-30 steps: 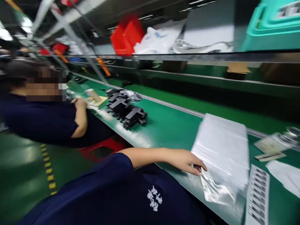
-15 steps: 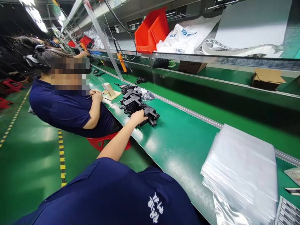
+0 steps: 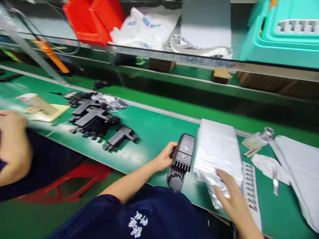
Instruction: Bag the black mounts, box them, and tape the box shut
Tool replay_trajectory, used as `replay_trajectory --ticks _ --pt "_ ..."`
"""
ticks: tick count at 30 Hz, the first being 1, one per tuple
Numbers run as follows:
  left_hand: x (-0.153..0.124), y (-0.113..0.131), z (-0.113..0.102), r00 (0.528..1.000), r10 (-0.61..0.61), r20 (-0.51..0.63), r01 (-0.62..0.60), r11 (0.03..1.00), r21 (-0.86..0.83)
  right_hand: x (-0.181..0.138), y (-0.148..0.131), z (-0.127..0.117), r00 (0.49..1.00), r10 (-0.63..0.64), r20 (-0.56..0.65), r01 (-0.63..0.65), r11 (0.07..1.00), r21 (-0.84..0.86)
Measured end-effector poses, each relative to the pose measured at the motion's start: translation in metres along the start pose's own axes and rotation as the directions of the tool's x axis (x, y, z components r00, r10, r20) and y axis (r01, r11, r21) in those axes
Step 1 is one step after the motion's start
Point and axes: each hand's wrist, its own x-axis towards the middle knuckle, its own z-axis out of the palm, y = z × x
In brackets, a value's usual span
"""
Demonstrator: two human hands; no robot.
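My left hand (image 3: 164, 156) is closed around a black plastic housing (image 3: 183, 156) with two screws in its face and a ribbed end, held up over the bench's front edge. To the right of it lies a stack of clear plastic bags (image 3: 216, 142). At the lower right corner of that stack is my right hand (image 3: 231, 196), thumb and forefinger apart; whether it touches the bags I cannot tell. Several similar black housings (image 3: 93, 116) are piled on the bench to the left, with a single black housing (image 3: 122, 136) in front of them.
Beside the bags are a label sheet (image 3: 250, 186), a bottle with a metal top (image 3: 256, 139) and a white cloth (image 3: 269, 166). A co-worker's arm (image 3: 13, 146) is at the left, near a red stool (image 3: 82, 179). Overhead, a shelf carries a red bin (image 3: 94, 20) and a turquoise basket (image 3: 281, 49).
My left hand has come from the pile of black housings to the right, bringing one housing with it. My right hand has come into view by the bags. The view has swung right.
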Motion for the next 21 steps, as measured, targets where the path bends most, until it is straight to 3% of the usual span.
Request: replay_trajectory --ticks 3,5,9,13,15,18,19,21 --pt "0.007 -0.001 0.038 0.988 0.012 0.153 0.003 0.995 -0.099 -0.013 -0.015 0.012 0.99 -0.036 0.134 0.019 0.991 0.131" --pt "0.01 0.0 0.048 0.978 0.017 0.206 0.006 0.994 -0.108 -0.011 -0.019 0.025 0.984 -0.013 0.179 -0.033 0.967 0.252" --pt "0.019 0.002 0.035 0.94 0.001 0.342 0.042 0.992 -0.119 -0.005 -0.013 0.024 0.989 0.091 0.116 -0.119 0.955 0.271" --pt "0.025 0.004 0.008 0.883 -0.092 0.461 0.233 0.937 -0.259 -0.003 -0.011 -0.001 1.0 0.014 0.025 -0.014 1.0 0.028" --pt "0.025 0.001 0.005 0.893 -0.177 0.413 0.282 0.936 -0.209 0.0 -0.017 -0.007 0.997 -0.071 0.021 0.073 0.991 -0.113" --pt "0.02 -0.009 0.011 0.952 -0.244 0.183 0.258 0.964 -0.061 0.003 -0.027 -0.009 0.992 -0.111 0.065 0.12 0.98 -0.157" --pt "0.018 -0.012 0.012 0.965 -0.232 0.121 0.238 0.971 -0.036 0.004 -0.028 -0.01 0.996 -0.071 0.062 0.078 0.989 -0.123" --pt "0.013 -0.017 0.013 0.982 -0.177 0.065 0.178 0.984 -0.007 0.003 -0.024 -0.012 0.99 0.132 0.046 -0.133 0.991 0.004"
